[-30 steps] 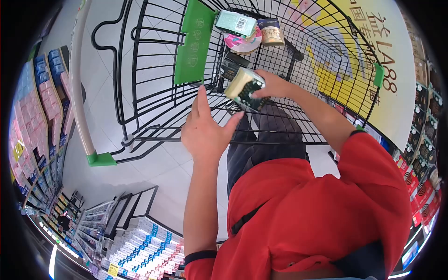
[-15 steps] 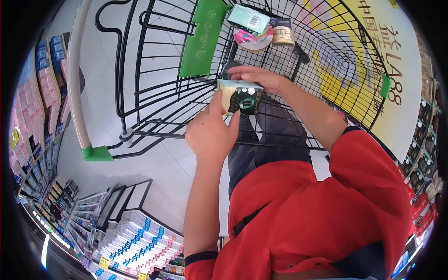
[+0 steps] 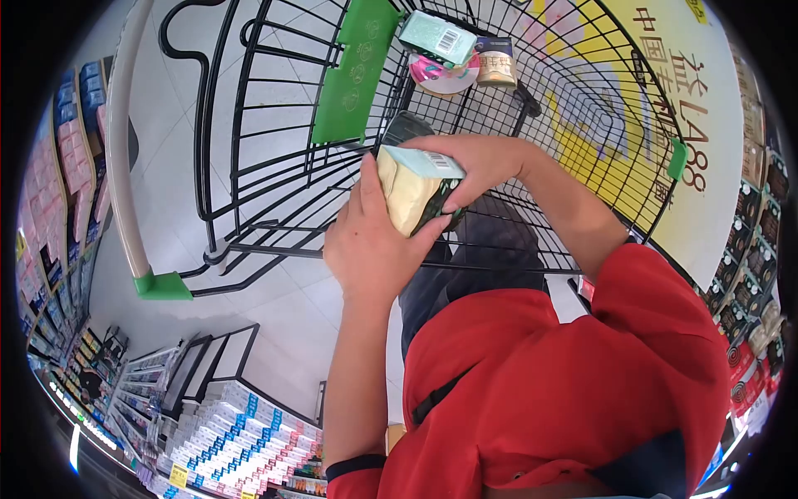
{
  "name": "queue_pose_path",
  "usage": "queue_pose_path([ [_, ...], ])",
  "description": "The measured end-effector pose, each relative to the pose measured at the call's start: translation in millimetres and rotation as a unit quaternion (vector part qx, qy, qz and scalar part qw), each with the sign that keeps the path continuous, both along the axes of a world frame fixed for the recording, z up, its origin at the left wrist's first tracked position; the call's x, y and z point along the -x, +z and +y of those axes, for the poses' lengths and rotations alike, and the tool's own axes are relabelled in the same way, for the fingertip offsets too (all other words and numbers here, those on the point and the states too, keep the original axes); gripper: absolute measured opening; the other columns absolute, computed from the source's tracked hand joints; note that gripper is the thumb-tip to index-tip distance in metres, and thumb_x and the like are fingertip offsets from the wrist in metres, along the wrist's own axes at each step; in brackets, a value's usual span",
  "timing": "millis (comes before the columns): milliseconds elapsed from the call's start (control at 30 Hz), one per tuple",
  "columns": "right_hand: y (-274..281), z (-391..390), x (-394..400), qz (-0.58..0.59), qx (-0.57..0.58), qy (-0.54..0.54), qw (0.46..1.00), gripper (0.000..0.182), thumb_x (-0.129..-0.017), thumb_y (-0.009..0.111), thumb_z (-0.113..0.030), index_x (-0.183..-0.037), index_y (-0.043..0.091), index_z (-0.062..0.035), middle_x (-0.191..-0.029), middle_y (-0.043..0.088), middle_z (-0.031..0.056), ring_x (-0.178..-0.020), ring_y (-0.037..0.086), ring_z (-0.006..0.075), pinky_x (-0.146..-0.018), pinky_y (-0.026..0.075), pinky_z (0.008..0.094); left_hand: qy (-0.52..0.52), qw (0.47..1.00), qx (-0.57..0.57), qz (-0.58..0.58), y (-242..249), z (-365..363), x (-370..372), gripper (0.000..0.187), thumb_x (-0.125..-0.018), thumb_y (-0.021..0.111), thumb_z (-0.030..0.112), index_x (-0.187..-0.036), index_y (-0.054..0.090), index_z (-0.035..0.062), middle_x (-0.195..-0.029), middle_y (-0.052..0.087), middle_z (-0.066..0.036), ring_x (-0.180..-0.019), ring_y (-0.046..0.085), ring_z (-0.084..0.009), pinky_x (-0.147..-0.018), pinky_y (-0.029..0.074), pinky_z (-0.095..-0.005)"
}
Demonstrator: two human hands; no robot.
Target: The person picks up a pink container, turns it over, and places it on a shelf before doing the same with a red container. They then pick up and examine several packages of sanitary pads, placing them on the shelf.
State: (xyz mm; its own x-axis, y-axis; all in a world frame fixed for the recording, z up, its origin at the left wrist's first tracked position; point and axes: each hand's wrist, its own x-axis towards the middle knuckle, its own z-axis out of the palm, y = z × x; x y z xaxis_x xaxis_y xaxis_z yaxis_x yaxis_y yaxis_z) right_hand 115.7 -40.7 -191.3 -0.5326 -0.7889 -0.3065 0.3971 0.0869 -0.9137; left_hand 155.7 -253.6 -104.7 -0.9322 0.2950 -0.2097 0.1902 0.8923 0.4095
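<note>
A soft package [image 3: 407, 195] with a cream face, a pale blue-green side with a barcode and a dark side is held tilted between both hands, over the near edge of the shopping cart. My left hand [image 3: 374, 237] grips its left and lower side, thumb underneath. My right hand [image 3: 482, 170] wraps round its upper right side, thumb on the dark side; its other fingers are partly hidden. In the cart ahead are a pale green pack [image 3: 438, 39] with a barcode, a pink round-lidded item [image 3: 445, 73] under it, and a dark-topped can [image 3: 496, 62].
The black wire cart has a green panel [image 3: 353, 79] and a pale handle [image 3: 120, 166] on the left. A yellow and white sign [image 3: 706, 150] stands at the right. Stocked shelves line both sides, and stacked white boxes [image 3: 241, 437] are at lower left.
The package has turned and tilted, showing more of its cream face and barcode side. My right hand has come down round its right side. My left hand has shifted slightly left.
</note>
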Motion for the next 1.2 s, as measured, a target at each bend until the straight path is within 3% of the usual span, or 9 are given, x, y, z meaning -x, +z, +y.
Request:
queue_pose_path([
  [100,-24,-2,-10,-0.026,0.066,-0.035,0.997,0.090,-0.069,0.083,-0.031,-0.142,0.038,0.0001,-0.129,0.055,0.0096,-0.120,0.050,0.0184,-0.102,0.040,0.0316,0.001,1.000,-0.016,-0.018,-3,-1,-1,0.094,-0.059,0.086,0.044,-0.134,0.045,0.0060,-0.108,0.064,-0.013,-0.088,0.065,-0.0303,-0.074,0.052,-0.0394],
  [167,-62,-1,-10,-0.260,0.140,-0.165,0.941,0.086,-0.072,0.081,-0.040,-0.138,0.045,0.0007,-0.126,0.057,0.0101,-0.117,0.053,0.0194,-0.101,0.041,0.0321,-0.006,1.000,-0.018,-0.008,-4,-2,-3,0.092,-0.057,0.087,0.041,-0.132,0.046,0.0065,-0.107,0.064,-0.012,-0.088,0.065,-0.0300,-0.074,0.052,-0.0395],
  [233,-114,-2,1,-0.079,-0.185,-0.277,0.940,0.082,-0.071,0.079,-0.047,-0.133,0.051,0.0007,-0.126,0.058,0.0142,-0.118,0.055,0.0240,-0.101,0.043,0.0351,0.006,1.000,-0.013,0.006,-3,0,-4,0.087,-0.055,0.088,0.036,-0.128,0.049,0.0074,-0.106,0.064,-0.011,-0.087,0.065,-0.0298,-0.073,0.052,-0.0394],
  [267,-143,-4,-3,-0.078,-0.185,-0.278,0.939,0.082,-0.071,0.079,-0.047,-0.133,0.051,0.0007,-0.126,0.058,0.0142,-0.118,0.055,0.0240,-0.101,0.043,0.0351,0.005,1.000,-0.013,0.007,-4,0,-4,0.087,-0.055,0.088,0.036,-0.128,0.049,0.0074,-0.106,0.064,-0.011,-0.087,0.065,-0.0298,-0.073,0.052,-0.0394],
  [333,-174,-12,-11,0.137,-0.425,-0.257,0.857,0.086,-0.070,0.077,-0.050,-0.136,0.047,-0.0051,-0.130,0.055,0.0191,-0.119,0.055,0.0316,-0.099,0.046,0.0416,0.007,0.999,-0.016,0.027,-7,0,-5,0.087,-0.056,0.089,0.035,-0.128,0.049,0.0077,-0.105,0.063,-0.010,-0.087,0.065,-0.0297,-0.073,0.052,-0.0397],
  [433,-173,-35,-14,0.114,-0.478,-0.095,0.866,0.093,-0.067,0.079,-0.048,-0.141,0.040,-0.0072,-0.130,0.053,0.0233,-0.121,0.052,0.0367,-0.100,0.045,0.0453,0.000,0.998,-0.022,0.054,-10,-2,-6,0.086,-0.056,0.089,0.034,-0.128,0.049,0.0078,-0.105,0.063,-0.010,-0.089,0.064,-0.0295,-0.073,0.052,-0.0398],
  [833,-137,-21,-17,0.015,-0.542,-0.224,0.810,0.065,-0.071,0.075,-0.032,-0.122,0.049,-0.0024,-0.099,0.065,0.0170,-0.093,0.067,0.0332,-0.078,0.055,0.0442,0.010,0.999,0.003,0.042,-3,2,-8,0.083,-0.059,0.087,0.037,-0.127,0.048,0.0084,-0.109,0.063,-0.010,-0.091,0.064,-0.0297,-0.074,0.052,-0.0401],
  [933,-106,25,-33,-0.211,-0.259,-0.409,0.849,0.051,-0.078,0.068,-0.036,-0.114,0.054,-0.0037,-0.095,0.065,0.0078,-0.081,0.064,0.0180,-0.060,0.054,0.0351,0.010,0.999,0.014,0.046,0,3,-9,0.083,-0.061,0.086,0.039,-0.128,0.048,0.0085,-0.111,0.063,-0.009,-0.096,0.063,-0.0297,-0.076,0.052,-0.0410],
  [1200,38,100,-105,-0.239,0.163,-0.565,0.772,0.035,-0.091,0.050,-0.026,-0.118,0.057,-0.0046,-0.103,0.068,0.0107,-0.087,0.065,0.0241,-0.074,0.054,0.0434,0.017,0.998,-0.008,0.061,13,8,-17,0.083,-0.065,0.083,0.041,-0.132,0.047,0.0069,-0.120,0.060,-0.014,-0.106,0.060,-0.0323,-0.085,0.050,-0.0434],
])
